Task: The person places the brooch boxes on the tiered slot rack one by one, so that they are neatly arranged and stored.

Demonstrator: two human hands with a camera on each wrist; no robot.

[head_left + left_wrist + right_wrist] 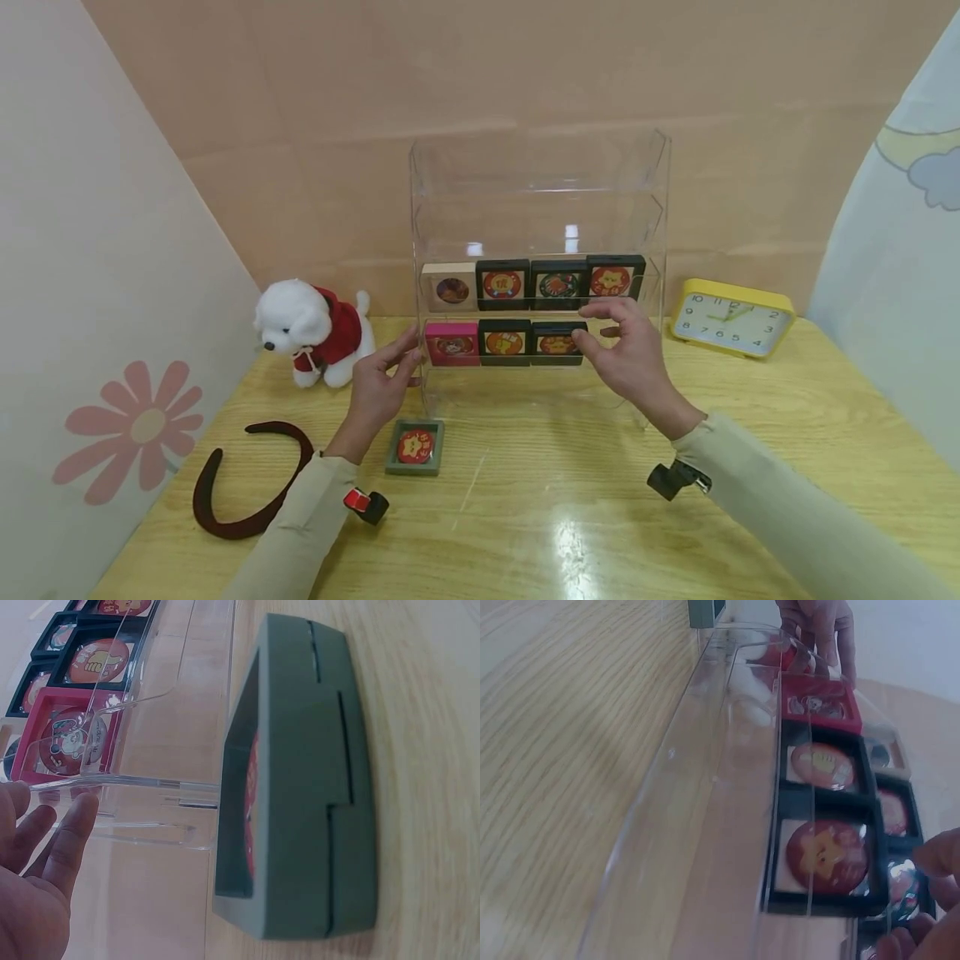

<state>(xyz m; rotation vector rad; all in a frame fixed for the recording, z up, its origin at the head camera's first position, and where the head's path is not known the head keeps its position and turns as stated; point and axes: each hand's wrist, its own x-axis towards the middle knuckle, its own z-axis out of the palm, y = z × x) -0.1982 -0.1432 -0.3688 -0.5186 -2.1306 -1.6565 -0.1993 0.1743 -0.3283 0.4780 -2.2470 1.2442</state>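
A clear acrylic rack (540, 221) stands on the table with framed round badges on its two lower tiers. My left hand (381, 387) is at the rack's left side, its fingertips right at the panel edge beside the pink framed badge (75, 735). At the right end of the lower row, my right hand (626, 354) has thumb and forefinger apart, close to the corner of a black framed badge (825, 859); nothing shows between them. A grey-green framed badge (415, 447) lies on the table below the left hand.
A white plush dog (300, 325) in red sits left of the rack, with a dark red headband (247, 527) nearer the front. To the right stands a yellow clock (731, 318). The upper tier holds a cream framed badge (450, 287) and three black ones.
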